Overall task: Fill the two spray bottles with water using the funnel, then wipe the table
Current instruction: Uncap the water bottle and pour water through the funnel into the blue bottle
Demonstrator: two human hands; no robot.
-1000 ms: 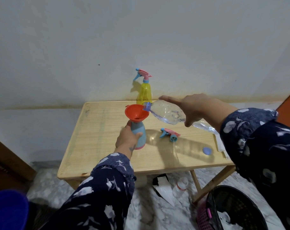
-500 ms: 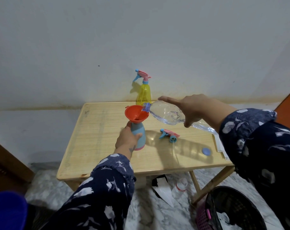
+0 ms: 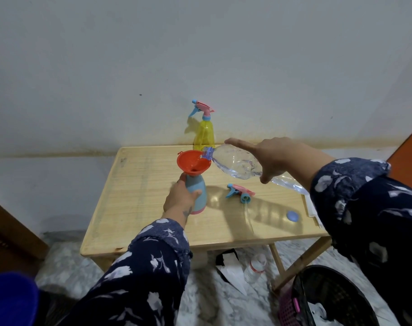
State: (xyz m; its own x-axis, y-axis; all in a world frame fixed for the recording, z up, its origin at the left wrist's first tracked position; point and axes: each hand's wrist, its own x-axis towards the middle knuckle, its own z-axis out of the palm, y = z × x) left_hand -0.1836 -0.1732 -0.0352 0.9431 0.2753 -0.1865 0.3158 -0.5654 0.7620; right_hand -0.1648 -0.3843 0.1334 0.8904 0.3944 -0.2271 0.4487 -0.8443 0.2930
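On the wooden table (image 3: 153,222), the left hand (image 3: 180,200) grips the blue spray bottle (image 3: 196,192), orange funnel (image 3: 193,164) seated in its neck. The right hand (image 3: 268,156) holds a clear water bottle (image 3: 235,164) tipped mouth-down over the funnel rim, index finger extended. Yellow spray bottle (image 3: 203,134) stands at the back edge by the wall. Loose spray head (image 3: 240,192) and blue cap (image 3: 292,216) lie to the right.

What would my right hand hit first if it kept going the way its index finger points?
Probably the yellow spray bottle, just past the right hand fingertip; depth is unclear, so it might pass in front.
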